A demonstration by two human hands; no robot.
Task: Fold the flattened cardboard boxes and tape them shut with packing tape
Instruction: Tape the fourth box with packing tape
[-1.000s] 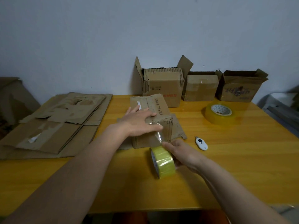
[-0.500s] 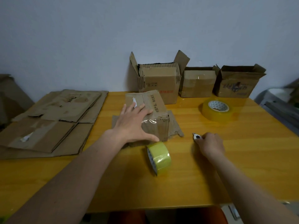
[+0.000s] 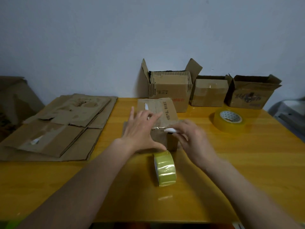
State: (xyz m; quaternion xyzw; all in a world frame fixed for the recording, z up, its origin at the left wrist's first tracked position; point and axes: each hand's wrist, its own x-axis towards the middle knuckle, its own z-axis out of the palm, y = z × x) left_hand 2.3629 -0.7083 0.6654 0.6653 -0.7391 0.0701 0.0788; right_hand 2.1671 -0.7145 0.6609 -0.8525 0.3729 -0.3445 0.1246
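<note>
Pressing my left hand [image 3: 142, 131], fingers spread, on the box [image 3: 162, 116], I should cut the tape with the cutter [image 3: 170, 130] pinched in my right hand [image 3: 192, 139], near the counter's middle.

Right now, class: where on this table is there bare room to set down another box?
Free: the near right table in front of the large tape roll, and the near left below the flattened cardboard. Crowded: the middle, around the box, both hands and small tape roll.
</note>
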